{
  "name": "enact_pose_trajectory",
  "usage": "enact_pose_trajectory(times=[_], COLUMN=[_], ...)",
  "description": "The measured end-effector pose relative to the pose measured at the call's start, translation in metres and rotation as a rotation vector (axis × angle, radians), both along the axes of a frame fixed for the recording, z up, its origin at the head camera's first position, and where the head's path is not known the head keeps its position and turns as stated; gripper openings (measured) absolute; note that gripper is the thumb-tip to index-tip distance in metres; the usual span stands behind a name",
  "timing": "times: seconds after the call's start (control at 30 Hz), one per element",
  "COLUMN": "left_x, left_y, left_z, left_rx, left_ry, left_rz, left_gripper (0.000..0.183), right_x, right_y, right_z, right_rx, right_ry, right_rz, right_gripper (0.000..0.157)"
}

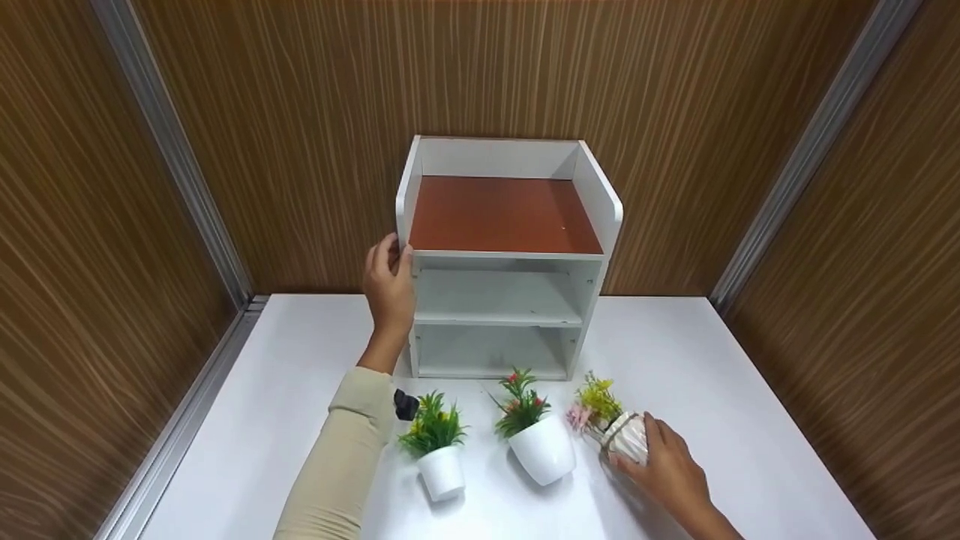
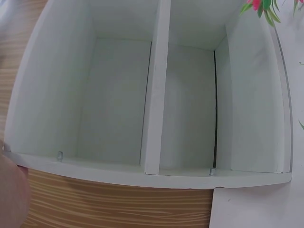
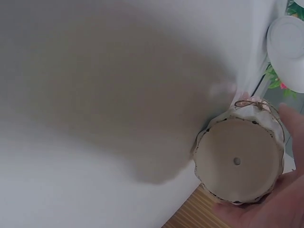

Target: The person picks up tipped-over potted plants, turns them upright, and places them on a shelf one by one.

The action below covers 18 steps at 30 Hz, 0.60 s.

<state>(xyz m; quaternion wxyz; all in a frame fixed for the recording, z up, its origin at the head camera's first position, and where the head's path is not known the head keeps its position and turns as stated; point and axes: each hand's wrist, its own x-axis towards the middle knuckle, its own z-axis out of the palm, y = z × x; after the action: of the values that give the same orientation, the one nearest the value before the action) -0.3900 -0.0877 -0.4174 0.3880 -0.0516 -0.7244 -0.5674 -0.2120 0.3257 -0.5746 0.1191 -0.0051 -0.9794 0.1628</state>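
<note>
A small white shelf unit (image 1: 499, 324) with a reddish-brown top board (image 1: 502, 217) stands against the back wall. My left hand (image 1: 390, 289) holds its left side panel, thumb at the front edge and fingers along the outside. In the left wrist view, the shelf's bare compartments (image 2: 114, 99) fill most of the frame. My right hand (image 1: 667, 465) grips a ribbed white flower pot (image 1: 628, 439) tied with twine, tipped so its yellow and pink flowers (image 1: 598, 400) point toward the shelf. The right wrist view shows the pot's round base (image 3: 237, 161) with a small hole.
Two white pots of artificial plants lie tilted on the white table (image 1: 735, 390) before the shelf: a smaller one (image 1: 442, 472) near my left sleeve and a larger one (image 1: 544, 450) in the middle. Wood-grain panels (image 1: 300, 150) enclose the table at the back and sides.
</note>
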Motion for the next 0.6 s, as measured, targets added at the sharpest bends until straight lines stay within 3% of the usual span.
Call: enact_pose_trajectory(times=[0.23, 0.6], left_x=[-0.0007, -0.0011], left_y=[0.0003, 0.0010], left_z=[0.0003, 0.0001], left_rx=[0.000, 0.010], left_ry=[0.026, 0.017], left_rz=[-0.006, 0.014], left_gripper=[0.036, 0.037], right_x=[-0.0026, -0.0034], right_y=[-0.0002, -0.0038], right_z=[0.0028, 0.0033], right_rx=[0.020, -0.008], right_ry=[-0.049, -0.016], right_rz=[-0.010, -0.029], right_gripper=[0.095, 0.088])
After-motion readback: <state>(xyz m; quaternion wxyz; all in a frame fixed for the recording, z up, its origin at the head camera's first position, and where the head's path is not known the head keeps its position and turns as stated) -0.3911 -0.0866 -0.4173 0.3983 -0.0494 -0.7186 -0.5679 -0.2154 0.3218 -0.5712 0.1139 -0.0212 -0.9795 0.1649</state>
